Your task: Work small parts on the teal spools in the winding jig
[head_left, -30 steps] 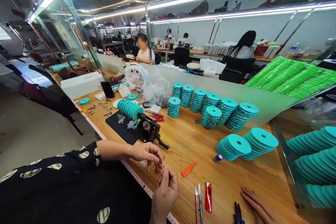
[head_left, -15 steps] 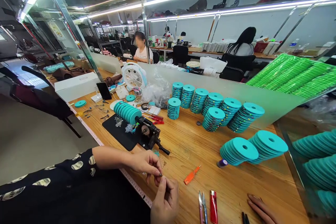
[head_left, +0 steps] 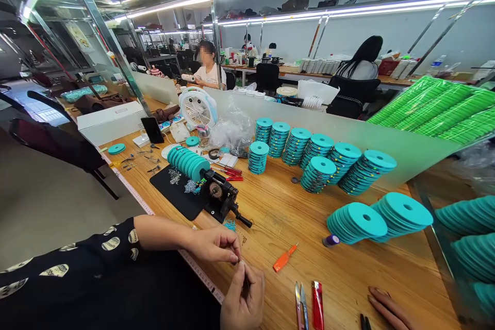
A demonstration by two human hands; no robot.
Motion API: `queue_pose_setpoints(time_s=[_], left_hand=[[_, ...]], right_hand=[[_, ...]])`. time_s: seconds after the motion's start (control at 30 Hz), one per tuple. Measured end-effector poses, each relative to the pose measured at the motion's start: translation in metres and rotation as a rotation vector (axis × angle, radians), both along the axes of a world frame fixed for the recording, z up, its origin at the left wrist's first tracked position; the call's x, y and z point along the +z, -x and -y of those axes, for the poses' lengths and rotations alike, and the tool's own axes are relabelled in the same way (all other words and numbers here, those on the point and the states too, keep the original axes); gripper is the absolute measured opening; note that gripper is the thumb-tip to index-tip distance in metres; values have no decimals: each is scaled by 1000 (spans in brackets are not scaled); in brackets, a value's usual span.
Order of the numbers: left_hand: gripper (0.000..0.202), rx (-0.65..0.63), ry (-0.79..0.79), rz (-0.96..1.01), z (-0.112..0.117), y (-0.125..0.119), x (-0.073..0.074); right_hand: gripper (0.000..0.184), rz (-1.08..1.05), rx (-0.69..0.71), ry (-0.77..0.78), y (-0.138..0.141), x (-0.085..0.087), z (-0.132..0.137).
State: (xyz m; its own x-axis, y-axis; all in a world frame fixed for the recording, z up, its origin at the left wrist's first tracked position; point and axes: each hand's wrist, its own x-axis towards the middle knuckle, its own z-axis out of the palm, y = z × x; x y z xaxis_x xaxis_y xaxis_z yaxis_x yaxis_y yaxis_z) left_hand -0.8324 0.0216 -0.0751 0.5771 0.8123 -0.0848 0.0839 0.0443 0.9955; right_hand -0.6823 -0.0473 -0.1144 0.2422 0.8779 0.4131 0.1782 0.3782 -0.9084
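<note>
My left hand (head_left: 218, 245) reaches in from the left in a dark patterned sleeve, thumb and forefinger pinched together. Just below it, my right hand (head_left: 243, 296) is also pinched, and the fingertips of both hands meet over the table's front edge. Whatever they hold is tiny and mostly covered by the fingers; I cannot make out its kind. To the right of the hands lie an orange-handled tool (head_left: 285, 258) with a thin tip, thread snips (head_left: 300, 304) and a red lighter (head_left: 317, 305).
A hand-cranked winder (head_left: 220, 191) carrying turquoise foam spools (head_left: 189, 164) stands on a black mat (head_left: 170, 197). Several stacks of turquoise spools (head_left: 323, 172) line the frosted divider (head_left: 263, 113). A purple-capped tube (head_left: 331, 240) lies by larger discs (head_left: 358, 221). Co-workers sit beyond.
The camera view has shifted slightly. My left fingers have curled in closer above my right thumb, and the small dark thing between the fingertips shows less than before.
</note>
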Motion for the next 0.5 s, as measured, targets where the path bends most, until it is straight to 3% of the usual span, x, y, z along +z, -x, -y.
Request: queue_pose_setpoints(time_s=[0.2,0.33,0.5], left_hand=[[19,-15,-288,-61,-1,0,1],[11,2,-505,-127,2,0,0],[13,-31,-740,-171,6,4,7]], right_hand=[[23,-15,36,69,-1,-15,2],[18,-38,43,75,2,-13,4],[16,-52,124,152,-10,-21,7]])
